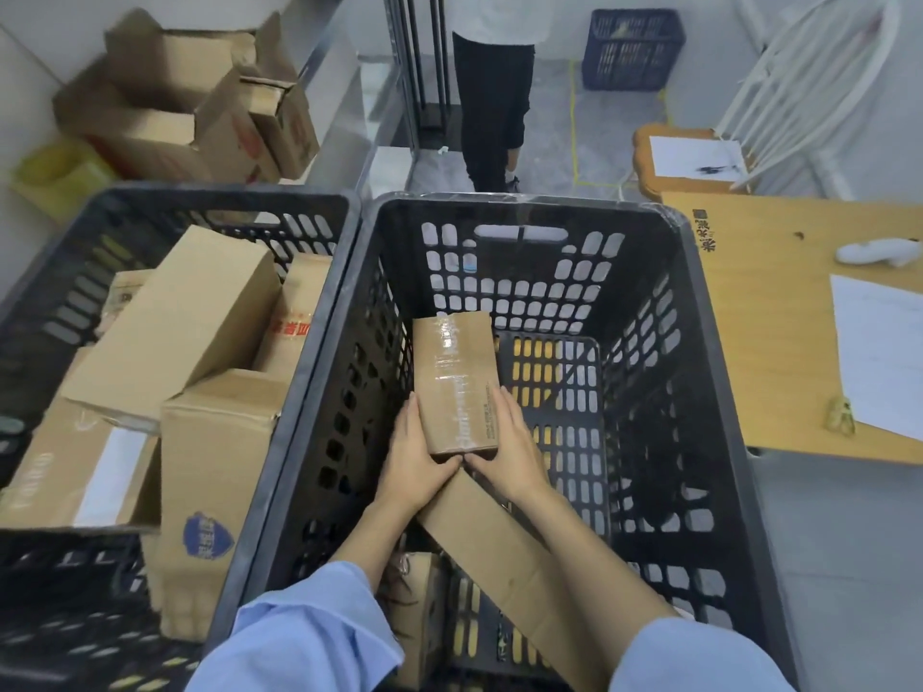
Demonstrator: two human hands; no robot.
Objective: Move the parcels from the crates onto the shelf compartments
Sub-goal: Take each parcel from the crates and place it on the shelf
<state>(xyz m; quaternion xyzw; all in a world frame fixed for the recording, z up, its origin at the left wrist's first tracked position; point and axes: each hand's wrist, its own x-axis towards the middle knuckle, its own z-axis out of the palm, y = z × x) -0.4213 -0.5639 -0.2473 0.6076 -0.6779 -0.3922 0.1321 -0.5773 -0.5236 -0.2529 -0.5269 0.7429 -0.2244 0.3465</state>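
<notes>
Parcel (457, 382) sits low in the right crate (524, 204). The left hand (414, 467) and right hand (509, 442) curl round its near end, one on each side. It could tip and drop, since only one end is held. Two black crates stand near. This one has three parcels, and the left crate (225, 194) has at least four.

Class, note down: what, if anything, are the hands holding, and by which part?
The taped cardboard parcel, by its near end: the left hand grips its left side, the right hand its right side, inside the right-hand crate.
</notes>
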